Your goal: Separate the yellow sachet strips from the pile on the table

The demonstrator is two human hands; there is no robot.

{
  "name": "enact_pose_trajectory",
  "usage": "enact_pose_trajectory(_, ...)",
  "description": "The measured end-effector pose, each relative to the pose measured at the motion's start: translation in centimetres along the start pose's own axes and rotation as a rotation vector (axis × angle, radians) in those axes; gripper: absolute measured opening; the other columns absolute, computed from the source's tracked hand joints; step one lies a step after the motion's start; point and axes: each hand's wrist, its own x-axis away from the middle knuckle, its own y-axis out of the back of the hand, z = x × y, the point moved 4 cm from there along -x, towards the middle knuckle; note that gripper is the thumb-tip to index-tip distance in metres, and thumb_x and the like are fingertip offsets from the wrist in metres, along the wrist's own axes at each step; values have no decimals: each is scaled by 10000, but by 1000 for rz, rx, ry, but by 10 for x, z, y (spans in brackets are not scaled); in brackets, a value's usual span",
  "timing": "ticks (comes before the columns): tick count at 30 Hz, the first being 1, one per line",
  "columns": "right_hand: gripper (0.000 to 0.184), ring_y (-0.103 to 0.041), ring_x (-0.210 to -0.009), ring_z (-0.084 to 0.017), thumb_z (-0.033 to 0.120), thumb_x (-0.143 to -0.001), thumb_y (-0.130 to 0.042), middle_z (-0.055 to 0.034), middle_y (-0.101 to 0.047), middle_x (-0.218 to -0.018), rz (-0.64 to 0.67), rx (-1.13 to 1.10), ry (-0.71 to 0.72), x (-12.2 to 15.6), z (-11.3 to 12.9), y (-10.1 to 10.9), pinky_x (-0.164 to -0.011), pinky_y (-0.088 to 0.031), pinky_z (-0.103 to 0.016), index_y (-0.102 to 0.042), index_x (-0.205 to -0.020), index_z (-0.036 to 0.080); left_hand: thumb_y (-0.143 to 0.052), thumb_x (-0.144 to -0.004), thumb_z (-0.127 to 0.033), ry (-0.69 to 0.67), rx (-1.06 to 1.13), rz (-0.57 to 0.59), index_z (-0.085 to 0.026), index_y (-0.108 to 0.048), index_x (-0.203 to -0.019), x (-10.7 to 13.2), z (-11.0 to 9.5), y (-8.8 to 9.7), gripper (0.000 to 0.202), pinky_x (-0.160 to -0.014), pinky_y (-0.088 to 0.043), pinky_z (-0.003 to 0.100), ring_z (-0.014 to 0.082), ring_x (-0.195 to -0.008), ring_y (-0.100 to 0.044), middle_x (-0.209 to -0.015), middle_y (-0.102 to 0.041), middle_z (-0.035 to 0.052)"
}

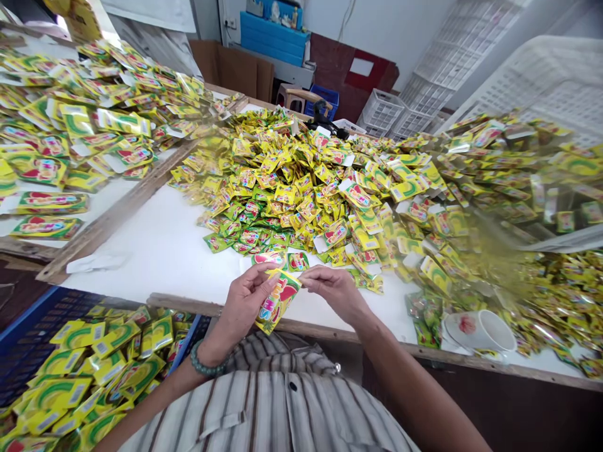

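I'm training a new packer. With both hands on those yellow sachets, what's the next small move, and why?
Probably square up the sachet bundle: the left hand grips it tilted, the right hand pinches its top edge, and its sachets look unevenly stacked.

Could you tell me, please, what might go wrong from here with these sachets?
The left hand and right hand hold the bundle over the front rim of the table, so some of it could slip out and drop. The cup lies tipped near that rim and might roll off.
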Motion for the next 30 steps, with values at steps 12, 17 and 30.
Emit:
enact_pose_trajectory(12, 185, -609, -655, -134, 332, -704, -771, -45, -704, -733, 147, -12, -147, 4, -2, 0, -648, -501, -277, -778, -769, 159, -757, -736, -411, 90, -9, 53, -170, -699, -1038, 3, 3, 0, 391, -550, -440, 203, 109, -582, -551, -650, -611, -21)
enact_pose_trajectory(17, 120, -587, -708, -150, 220, -780, -638, -57, -675, -782, 88, 293, 124, 19, 15, -8, -639, -468, -275, -742, -789, 160, -727, -759, -421, 42, -70, 19, -165, -691, -1046, 3, -2, -1, 386, -570, -449, 209, 116, -605, -559, -679, -625, -10)
enact_pose_trajectory(30, 250, -644, -901, -200, 356, -879, -605, -64, -732, -982, 5, 280, 254, 6, -16, -53, -821, -501, -339, -716, -1077, 251, -706, -768, -476, 56, -334, -1, -215, -615, -1156, 10, -11, 46, 476, -553, -468, 218, 159, -630, -610, -752, -688, 5)
